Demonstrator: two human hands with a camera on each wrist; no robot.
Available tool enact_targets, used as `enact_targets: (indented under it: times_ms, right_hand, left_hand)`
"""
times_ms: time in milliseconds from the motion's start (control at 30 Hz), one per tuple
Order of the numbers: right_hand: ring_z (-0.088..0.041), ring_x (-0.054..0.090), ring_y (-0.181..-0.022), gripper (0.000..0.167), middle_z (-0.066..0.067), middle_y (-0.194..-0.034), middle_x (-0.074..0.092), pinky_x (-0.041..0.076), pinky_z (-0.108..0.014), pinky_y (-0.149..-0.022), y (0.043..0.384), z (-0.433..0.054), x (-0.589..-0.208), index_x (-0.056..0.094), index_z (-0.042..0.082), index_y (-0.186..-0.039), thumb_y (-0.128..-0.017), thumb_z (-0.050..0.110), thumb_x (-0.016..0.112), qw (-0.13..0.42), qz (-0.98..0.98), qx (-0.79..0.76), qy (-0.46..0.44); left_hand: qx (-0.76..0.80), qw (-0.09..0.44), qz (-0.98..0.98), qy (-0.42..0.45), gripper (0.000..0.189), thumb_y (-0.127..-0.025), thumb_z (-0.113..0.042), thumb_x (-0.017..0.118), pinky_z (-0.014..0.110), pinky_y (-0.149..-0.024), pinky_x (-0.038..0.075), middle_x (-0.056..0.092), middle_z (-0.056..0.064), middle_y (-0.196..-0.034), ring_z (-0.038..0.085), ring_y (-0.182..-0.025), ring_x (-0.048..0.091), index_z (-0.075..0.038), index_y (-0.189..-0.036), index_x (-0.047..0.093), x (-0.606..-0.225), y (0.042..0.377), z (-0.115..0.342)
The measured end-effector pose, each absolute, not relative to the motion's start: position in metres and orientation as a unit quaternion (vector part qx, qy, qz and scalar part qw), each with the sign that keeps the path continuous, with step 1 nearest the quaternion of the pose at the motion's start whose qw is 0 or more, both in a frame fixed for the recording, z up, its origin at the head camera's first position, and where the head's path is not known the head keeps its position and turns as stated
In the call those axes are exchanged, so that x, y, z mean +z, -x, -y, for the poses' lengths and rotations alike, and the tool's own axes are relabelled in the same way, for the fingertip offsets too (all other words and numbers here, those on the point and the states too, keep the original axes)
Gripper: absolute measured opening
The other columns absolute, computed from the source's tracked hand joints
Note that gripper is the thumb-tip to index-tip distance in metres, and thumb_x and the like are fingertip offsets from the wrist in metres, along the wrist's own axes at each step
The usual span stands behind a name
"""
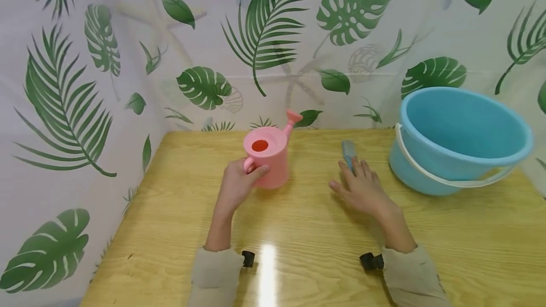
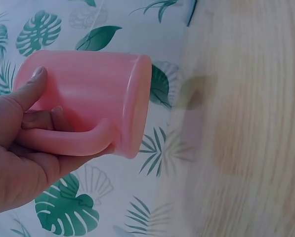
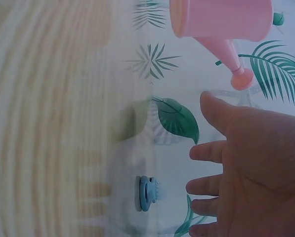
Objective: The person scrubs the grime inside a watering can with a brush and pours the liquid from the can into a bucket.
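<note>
A pink watering can (image 1: 276, 170) with a round filling hole and a flared spout is in my left hand (image 1: 238, 185). My fingers curl round its handle (image 2: 63, 142), and the thumb presses against its side. In the left wrist view its base hangs a little above the tabletop. My right hand (image 1: 361, 188) hovers palm down with fingers spread, holding nothing. Just beyond those fingertips lies a small blue brush (image 1: 348, 149), partly covered by them in the head view. The right wrist view shows the brush (image 3: 147, 193) on the table, bristles facing the backdrop.
A large light-blue bucket (image 1: 452, 174) with a white handle (image 1: 460, 184) stands to the right of my right hand. The wooden table (image 1: 170, 231) ends at a white leaf-print cloth (image 1: 141, 51) behind and on the left.
</note>
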State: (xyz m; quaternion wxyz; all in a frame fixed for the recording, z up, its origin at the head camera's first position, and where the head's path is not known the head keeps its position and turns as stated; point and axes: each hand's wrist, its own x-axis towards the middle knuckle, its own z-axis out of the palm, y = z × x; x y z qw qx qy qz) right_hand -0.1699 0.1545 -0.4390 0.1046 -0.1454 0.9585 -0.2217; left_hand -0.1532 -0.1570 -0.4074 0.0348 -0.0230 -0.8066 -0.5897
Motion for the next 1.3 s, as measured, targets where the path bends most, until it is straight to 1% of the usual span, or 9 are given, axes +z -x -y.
enact_targets:
  times_ms: [133, 333, 533, 633, 767, 900, 1000, 1100, 1300]
  right_hand:
    - [-0.059, 0.004, -0.143, 0.072, -0.039, -0.156, 0.008, 0.009, -0.073, -0.110, 0.171, -0.154, -0.436, 0.025, -0.001, -0.154, -0.105, 0.048, 0.042, 0.107, -0.958, -0.217, 0.153]
    - [-0.060, 0.032, -0.133, 0.063, -0.041, -0.147, 0.031, 0.032, -0.070, -0.103, 0.174, -0.161, -0.426, 0.038, -0.006, -0.147, -0.105, 0.039, 0.049, 0.093, -0.962, -0.198, 0.163]
    - [-0.057, 0.040, -0.128, 0.057, -0.039, -0.143, 0.038, 0.039, -0.067, -0.098, 0.180, -0.163, -0.426, 0.041, -0.006, -0.145, -0.105, 0.033, 0.050, 0.099, -0.964, -0.199, 0.144]
    - [-0.053, 0.052, -0.118, 0.047, -0.038, -0.135, 0.046, 0.046, -0.062, -0.091, 0.183, -0.162, -0.427, 0.048, -0.010, -0.138, -0.103, 0.022, 0.053, 0.068, -0.967, -0.213, 0.124]
    - [-0.038, 0.064, -0.089, 0.036, -0.034, -0.119, 0.059, 0.053, -0.051, -0.074, 0.185, -0.165, -0.430, 0.056, -0.013, -0.124, -0.100, 0.013, 0.056, 0.020, -0.969, -0.231, 0.084]
    - [-0.026, 0.061, -0.070, 0.039, -0.031, -0.109, 0.064, 0.053, -0.045, -0.063, 0.186, -0.167, -0.435, 0.058, -0.013, -0.118, -0.099, 0.021, 0.058, 0.021, -0.972, -0.230, 0.050]
    - [-0.022, 0.053, -0.058, 0.034, -0.022, -0.082, 0.064, 0.047, -0.038, -0.052, 0.187, -0.168, -0.439, 0.061, -0.008, -0.098, -0.098, 0.026, 0.059, 0.029, -0.973, -0.226, 0.039]
    - [-0.018, 0.044, -0.050, 0.031, -0.007, -0.062, 0.051, 0.035, -0.031, -0.045, 0.187, -0.169, -0.442, 0.055, 0.001, -0.078, -0.096, 0.026, 0.061, 0.033, -0.974, -0.223, 0.036]
    - [-0.020, 0.047, -0.052, 0.032, -0.006, -0.062, 0.050, 0.037, -0.032, -0.046, 0.189, -0.170, -0.443, 0.053, 0.005, -0.072, -0.094, 0.026, 0.062, 0.066, -0.975, -0.212, 0.022]
  left_hand:
    - [-0.579, 0.029, 0.815, 0.011, 0.035, -0.087, -0.024, 0.079, 0.027, -0.052, 0.028, 0.033, 0.001, -0.063, 0.017, -0.058, 0.036, -0.006, -0.074, 0.051, -0.409, 0.151, 0.158]
    - [-0.575, 0.036, 0.817, 0.011, 0.034, -0.088, -0.028, 0.078, 0.027, -0.053, 0.029, 0.034, 0.001, -0.063, 0.017, -0.058, 0.036, -0.007, -0.077, 0.053, -0.404, 0.149, 0.162]
    - [-0.567, 0.049, 0.822, -0.009, 0.036, -0.087, -0.026, 0.079, 0.027, -0.054, 0.029, 0.033, 0.001, -0.063, 0.018, -0.059, 0.037, -0.008, -0.073, 0.050, -0.399, 0.148, 0.169]
    - [-0.572, 0.049, 0.819, -0.010, 0.039, -0.086, -0.026, 0.079, 0.027, -0.054, 0.029, 0.032, 0.001, -0.063, 0.018, -0.059, 0.037, -0.008, -0.071, 0.049, -0.399, 0.148, 0.170]
    - [-0.581, 0.054, 0.812, -0.007, 0.043, -0.085, -0.025, 0.081, 0.027, -0.053, 0.027, 0.030, 0.000, -0.062, 0.017, -0.058, 0.034, -0.009, -0.068, 0.045, -0.400, 0.148, 0.169]
    - [-0.579, 0.052, 0.814, -0.002, 0.044, -0.085, -0.025, 0.081, 0.027, -0.052, 0.026, 0.030, 0.000, -0.061, 0.018, -0.056, 0.033, -0.009, -0.067, 0.044, -0.397, 0.146, 0.166]
    - [-0.575, 0.046, 0.817, -0.001, 0.043, -0.085, -0.025, 0.081, 0.027, -0.052, 0.027, 0.030, 0.000, -0.061, 0.018, -0.056, 0.033, -0.008, -0.068, 0.045, -0.394, 0.144, 0.164]
    - [-0.578, 0.044, 0.815, 0.005, 0.042, -0.085, -0.025, 0.081, 0.027, -0.053, 0.028, 0.030, 0.001, -0.061, 0.018, -0.058, 0.035, -0.008, -0.069, 0.046, -0.392, 0.142, 0.162]
    - [-0.574, 0.038, 0.818, 0.014, 0.039, -0.085, -0.023, 0.080, 0.027, -0.054, 0.028, 0.031, 0.001, -0.061, 0.018, -0.059, 0.035, -0.008, -0.070, 0.048, -0.389, 0.142, 0.158]
